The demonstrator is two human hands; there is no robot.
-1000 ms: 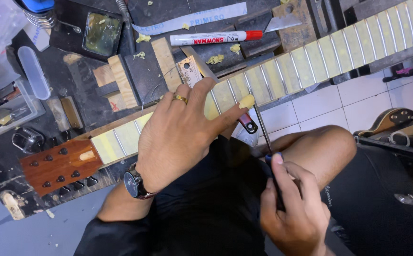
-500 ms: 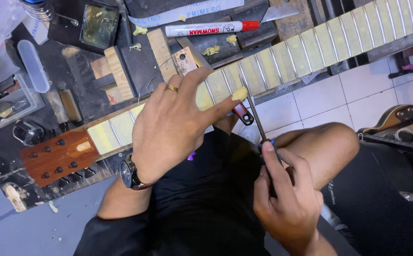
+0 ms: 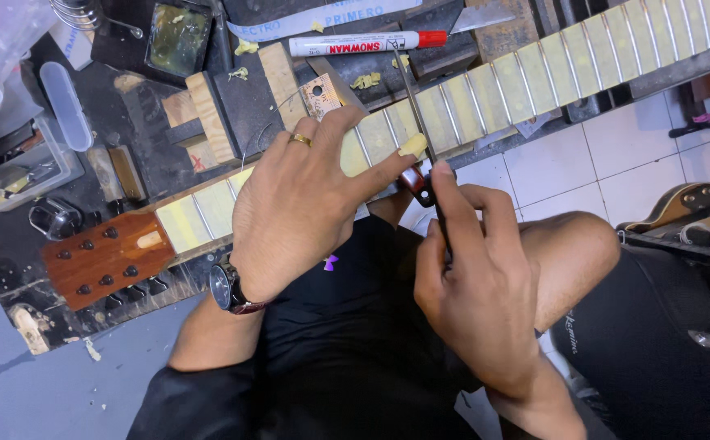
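Note:
A guitar neck (image 3: 534,77) lies slantwise across the workbench, with yellowish tape between its metal frets and a brown headstock (image 3: 102,257) at the lower left. My left hand (image 3: 306,204), with a ring and a wristwatch, lies palm down over the neck and holds it; its thumb tip is wrapped in tape. My right hand (image 3: 477,277) grips a thin metal tool (image 3: 410,98) by its dark handle. The tool's blade lies across the fretboard just right of my left thumb.
A white marker with a red cap (image 3: 363,43), wood blocks (image 3: 208,102) and a clear plastic box (image 3: 21,175) crowd the dark bench behind the neck. Another guitar body (image 3: 681,204) and a black case (image 3: 665,342) sit at the right, over white floor tiles.
My right hand has risen from my lap to the neck, bringing the tool's blade across the fretboard. My left hand has stayed on the neck.

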